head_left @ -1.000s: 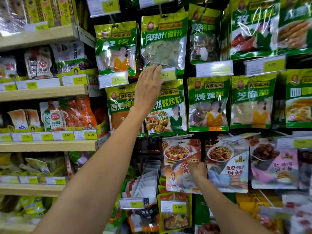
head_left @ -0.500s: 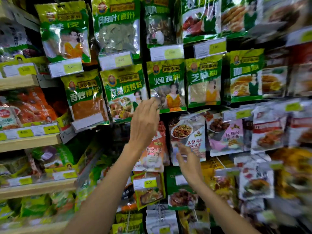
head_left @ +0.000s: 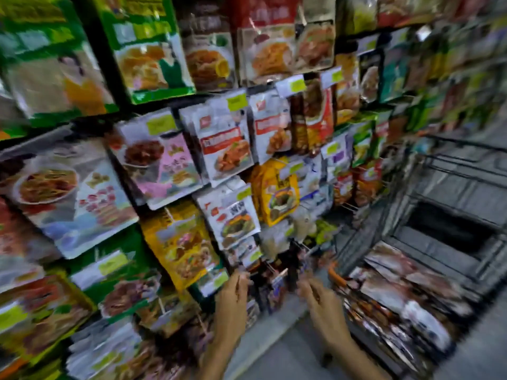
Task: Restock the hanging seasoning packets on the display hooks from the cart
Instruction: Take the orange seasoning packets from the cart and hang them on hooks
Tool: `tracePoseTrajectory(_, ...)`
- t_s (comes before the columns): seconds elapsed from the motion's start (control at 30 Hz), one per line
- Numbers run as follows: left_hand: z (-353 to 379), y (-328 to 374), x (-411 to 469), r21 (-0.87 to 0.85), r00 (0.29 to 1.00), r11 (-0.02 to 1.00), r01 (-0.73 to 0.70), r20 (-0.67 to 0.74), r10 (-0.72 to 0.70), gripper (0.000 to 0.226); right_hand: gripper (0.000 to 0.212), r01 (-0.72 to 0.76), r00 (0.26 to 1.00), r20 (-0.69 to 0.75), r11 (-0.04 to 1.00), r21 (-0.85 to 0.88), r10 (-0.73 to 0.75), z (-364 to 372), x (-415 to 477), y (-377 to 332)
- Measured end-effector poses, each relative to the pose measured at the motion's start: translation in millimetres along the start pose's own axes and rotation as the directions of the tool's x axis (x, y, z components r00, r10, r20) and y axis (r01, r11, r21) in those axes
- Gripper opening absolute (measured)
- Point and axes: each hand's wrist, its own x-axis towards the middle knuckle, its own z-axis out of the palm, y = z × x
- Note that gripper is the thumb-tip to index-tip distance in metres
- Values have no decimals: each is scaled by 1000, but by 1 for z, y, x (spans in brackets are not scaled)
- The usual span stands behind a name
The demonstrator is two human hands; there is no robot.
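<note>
The frame is motion-blurred. Hanging seasoning packets fill the display hooks on the left and centre. A wire cart stands at the right, with a pile of brown-red packets in its basket. My left hand is low in the centre, fingers loose, holding nothing, just in front of the lowest hanging packets. My right hand is beside it, fingers spread and empty, between the display and the cart's near edge.
Yellow price tags stick out on the hook ends. Grey floor shows between the display and the cart. More stocked packets run along the display to the right.
The view has swung right and down, from the upper green packets to the lower rows and the cart. Both hands have dropped from the display; neither has taken hold of anything.
</note>
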Motion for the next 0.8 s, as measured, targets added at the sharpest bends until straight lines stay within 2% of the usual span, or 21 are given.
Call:
tracePoseTrajectory(0.13,83,-4,-18,-55,957,980,192,230,-175,25,16,-155,977,-150,988,2,154,-55,-19,72)
tracePoseTrajectory(0.2,116,-4,-20,-16,933,980,199,309,-185,23,18,-236,946,-221,971,36,238,-77,-25,94)
tracePoseTrajectory(0.4,196,3,5,82,844,987,138,511,-161,19,20,-415,857,-288,904,102,426,-115,-10,143)
tracePoseTrajectory(0.5,239,8,31,89,769,992,91,627,-127,20,13,-477,805,-352,874,95,478,-122,12,164)
tracePoseTrajectory(0.67,309,26,89,104,659,989,-102,752,-11,19,10,-594,696,-413,794,128,587,-134,59,195)
tracePoseTrajectory(0.8,371,38,128,93,554,971,-221,831,46,20,9,-637,582,-458,727,258,672,-142,99,225)
